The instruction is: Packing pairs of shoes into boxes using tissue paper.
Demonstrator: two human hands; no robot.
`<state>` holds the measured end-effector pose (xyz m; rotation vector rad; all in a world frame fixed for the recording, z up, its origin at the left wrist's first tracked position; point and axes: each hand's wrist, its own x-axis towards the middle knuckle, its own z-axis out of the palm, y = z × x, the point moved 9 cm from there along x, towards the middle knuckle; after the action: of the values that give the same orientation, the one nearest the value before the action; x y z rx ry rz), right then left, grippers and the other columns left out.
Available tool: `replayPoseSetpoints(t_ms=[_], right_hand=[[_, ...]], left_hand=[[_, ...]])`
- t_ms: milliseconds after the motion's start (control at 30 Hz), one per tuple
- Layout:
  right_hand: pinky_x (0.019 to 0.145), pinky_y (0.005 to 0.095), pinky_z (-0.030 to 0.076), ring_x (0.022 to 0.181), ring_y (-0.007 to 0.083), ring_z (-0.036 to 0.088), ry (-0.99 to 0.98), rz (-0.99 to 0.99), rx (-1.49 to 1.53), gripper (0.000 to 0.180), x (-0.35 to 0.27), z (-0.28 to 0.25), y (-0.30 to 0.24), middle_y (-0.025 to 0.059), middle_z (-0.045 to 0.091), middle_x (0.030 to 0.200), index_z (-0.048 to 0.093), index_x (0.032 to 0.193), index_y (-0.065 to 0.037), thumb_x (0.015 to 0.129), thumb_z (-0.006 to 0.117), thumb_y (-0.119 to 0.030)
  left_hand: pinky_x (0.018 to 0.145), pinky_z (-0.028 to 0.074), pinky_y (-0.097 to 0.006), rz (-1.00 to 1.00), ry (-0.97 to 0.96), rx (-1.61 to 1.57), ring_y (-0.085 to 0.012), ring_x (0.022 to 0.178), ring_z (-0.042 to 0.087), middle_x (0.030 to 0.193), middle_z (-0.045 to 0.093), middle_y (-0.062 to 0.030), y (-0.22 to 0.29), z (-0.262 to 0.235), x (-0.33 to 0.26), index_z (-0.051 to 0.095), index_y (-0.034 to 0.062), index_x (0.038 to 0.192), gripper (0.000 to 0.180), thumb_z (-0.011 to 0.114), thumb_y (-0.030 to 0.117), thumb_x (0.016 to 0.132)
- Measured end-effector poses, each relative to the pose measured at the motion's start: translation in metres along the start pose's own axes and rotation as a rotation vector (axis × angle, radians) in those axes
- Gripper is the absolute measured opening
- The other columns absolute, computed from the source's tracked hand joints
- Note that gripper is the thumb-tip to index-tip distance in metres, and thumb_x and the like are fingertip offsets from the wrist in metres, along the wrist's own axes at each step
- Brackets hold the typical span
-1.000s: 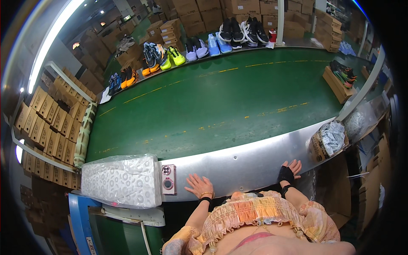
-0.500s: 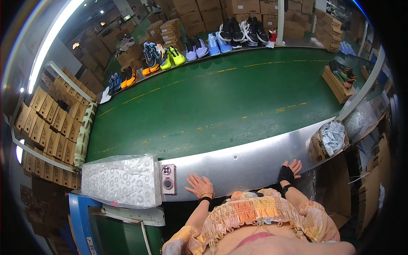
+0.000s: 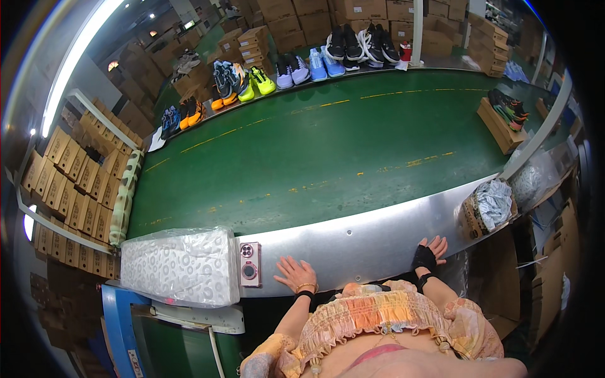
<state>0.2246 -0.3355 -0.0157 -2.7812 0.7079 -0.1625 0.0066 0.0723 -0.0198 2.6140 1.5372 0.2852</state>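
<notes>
A: What do my 2 hands do at this moment?

B: Both lie flat with the fingers spread wide, and they hold nothing. The left hand (image 3: pixel 295 274) rests on the metal edge plate (image 3: pixel 372 236) of the green conveyor belt (image 3: pixel 328 151), and it has a gold bangle at the wrist. The right hand (image 3: pixel 428 252), in a black fingerless glove, rests on the same plate further to the right.

A: Why do they rest there, in your opinion?

B: I judge that the plate works as a leaning place at the belt side. The part of the belt in front of me carries no goods.

A: What is nearest to my hands?

B: A phone (image 3: pixel 249 264) lies face down on the plate, just beside the left hand. Left of it lies a wrapped white patterned pad (image 3: pixel 179 264). Probably the phone is put there to stay off the belt.

A: And the shoes?

B: The sneakers (image 3: pixel 283 69) stand in a row along the far edge, well apart from my hands. A cardboard box with white wrapping (image 3: pixel 488 205) stands near the right hand.
</notes>
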Motion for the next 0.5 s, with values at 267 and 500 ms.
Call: replayPoseSetpoints(t_ms=[267, 500], right_hand=[[0.094, 0.0621, 0.013, 0.129, 0.0174, 0.013, 0.002, 0.010, 0.019, 0.051, -0.0001, 0.0009, 0.0005, 0.0024, 0.022, 0.137, 0.035, 0.124, -0.012, 0.080, 0.047, -0.036], [0.095, 0.0618, 0.012, 0.129, 0.0172, 0.012, -0.042, 0.020, 0.023, 0.052, -0.0007, -0.0021, -0.0012, 0.0022, 0.020, 0.138, 0.035, 0.124, -0.012, 0.080, 0.047, -0.036]], left_hand=[[0.098, 0.007, -0.059, -0.007, -0.023, 0.018, -0.0305, 0.127, 0.017, 0.135, 0.027, -0.0129, -0.0003, 0.0008, 0.0005, 0.037, 0.0042, 0.124, 0.049, 0.037, 0.031, 0.082], [0.098, 0.007, -0.059, 0.000, -0.022, 0.014, -0.0305, 0.127, 0.017, 0.135, 0.027, -0.0134, -0.0006, 0.0022, 0.0004, 0.036, 0.0038, 0.124, 0.050, 0.037, 0.031, 0.082]])
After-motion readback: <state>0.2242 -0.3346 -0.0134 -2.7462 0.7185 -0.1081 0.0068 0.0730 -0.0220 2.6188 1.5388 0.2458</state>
